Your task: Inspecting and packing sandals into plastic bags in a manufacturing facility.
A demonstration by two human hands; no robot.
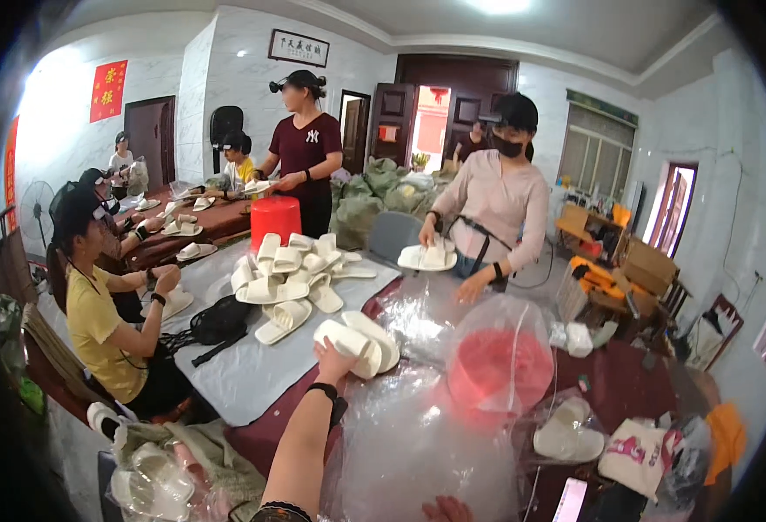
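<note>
My left hand (335,362) reaches forward over the table and grips a white slipper (349,344) at its near end. A second white slipper (374,339) lies against it on the right; whether my hand holds that one too is hidden. At the lower edge, my right hand (447,509) rests with its fingers apart on a stack of clear plastic bags (409,435). Only its fingers show. Just beyond my left hand lies a loose heap of white open-toe slippers (292,270).
A red tub (500,370) under clear plastic stands right of the bags. Bagged slippers (569,431), a cloth pouch (633,454) and a phone (570,500) lie right. A black backpack (218,322) and red stool (275,221) flank the heap. Co-workers handle slippers opposite and left.
</note>
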